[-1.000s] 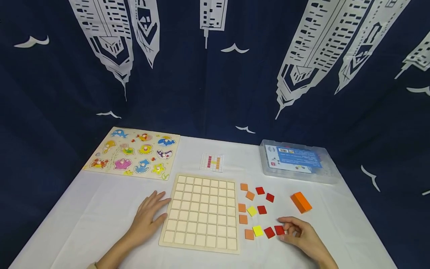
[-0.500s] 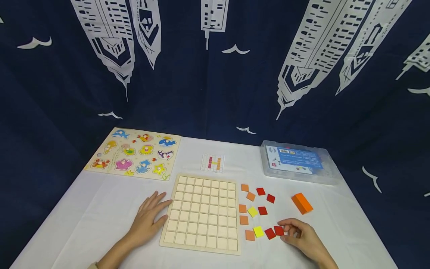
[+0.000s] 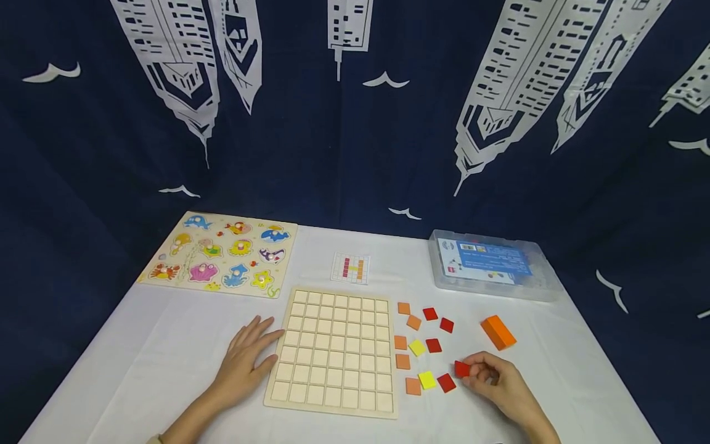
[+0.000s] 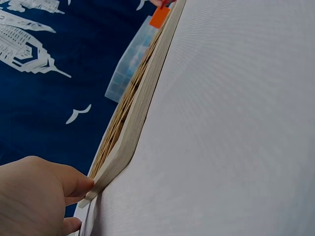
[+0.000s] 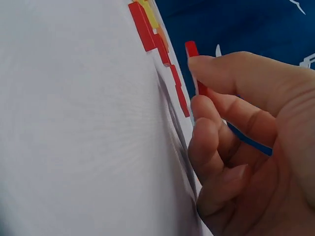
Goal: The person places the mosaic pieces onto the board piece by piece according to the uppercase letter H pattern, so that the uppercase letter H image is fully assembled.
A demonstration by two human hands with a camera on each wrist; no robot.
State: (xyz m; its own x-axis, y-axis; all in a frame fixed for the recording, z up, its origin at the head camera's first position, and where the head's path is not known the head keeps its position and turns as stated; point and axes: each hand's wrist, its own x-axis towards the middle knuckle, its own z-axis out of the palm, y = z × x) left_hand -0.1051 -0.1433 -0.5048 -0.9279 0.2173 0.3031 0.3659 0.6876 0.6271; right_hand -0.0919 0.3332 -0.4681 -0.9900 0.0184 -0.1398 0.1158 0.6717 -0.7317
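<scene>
In the head view my right hand (image 3: 497, 383) pinches a red square tile (image 3: 461, 369) between thumb and fingertips. The right wrist view shows that tile (image 5: 192, 49) edge-on, held off the table. My left hand (image 3: 242, 361) lies with its fingers spread, fingertips at the left edge of the wooden grid board (image 3: 333, 410). In the left wrist view a finger of the left hand (image 4: 42, 194) touches the board's corner (image 4: 115, 169). Right of the board lie several loose tiles: red (image 3: 446, 383), yellow (image 3: 426, 380) and orange (image 3: 413, 386).
A small pattern card (image 3: 350, 269) lies behind the board. At the back left is a sea-animal peg puzzle (image 3: 222, 251); at the back right, a clear plastic case (image 3: 488, 265). An orange block (image 3: 498, 332) sits beyond the right hand.
My right hand has picked up the red tile, which lay beside another red one, and raised it slightly away. The left hand has stayed at the board's edge.
</scene>
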